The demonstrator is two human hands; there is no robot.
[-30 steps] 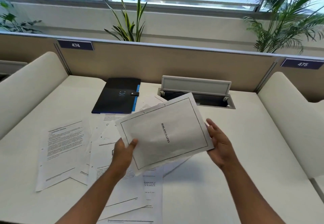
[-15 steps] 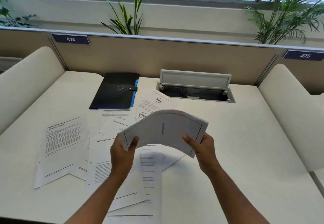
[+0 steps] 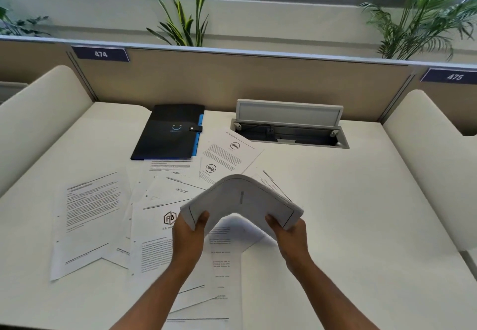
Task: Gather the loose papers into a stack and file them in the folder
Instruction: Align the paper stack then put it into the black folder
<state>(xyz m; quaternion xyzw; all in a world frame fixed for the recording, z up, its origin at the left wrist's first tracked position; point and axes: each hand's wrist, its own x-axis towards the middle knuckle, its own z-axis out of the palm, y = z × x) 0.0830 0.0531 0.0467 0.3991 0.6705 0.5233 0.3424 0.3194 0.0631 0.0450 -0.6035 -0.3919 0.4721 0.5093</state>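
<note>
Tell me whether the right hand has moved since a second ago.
Yes. The right hand has swung inward toward the left hand and nearer the person, away from the cable box, bowing the held sheets upward.

**Counted on and around the desk**

One desk (image 3: pixel 335 213). One black folder (image 3: pixel 167 133), closed, lying flat. One bundle of sheets (image 3: pixel 242 200) held up in the air, bent into an arch; the number of sheets in it cannot be told. Loose sheets (image 3: pixel 87 216) lie spread on the desk, overlapping, at least seven of them, the exact count unclear where they cover one another. Two hands: the left hand (image 3: pixel 188 236) and the right hand (image 3: pixel 290 236). One cable hatch (image 3: pixel 289 126), its single lid raised. Two number plates (image 3: pixel 100 54), reading 474 and 475. Three plants (image 3: pixel 185 17) behind the partition.
</note>
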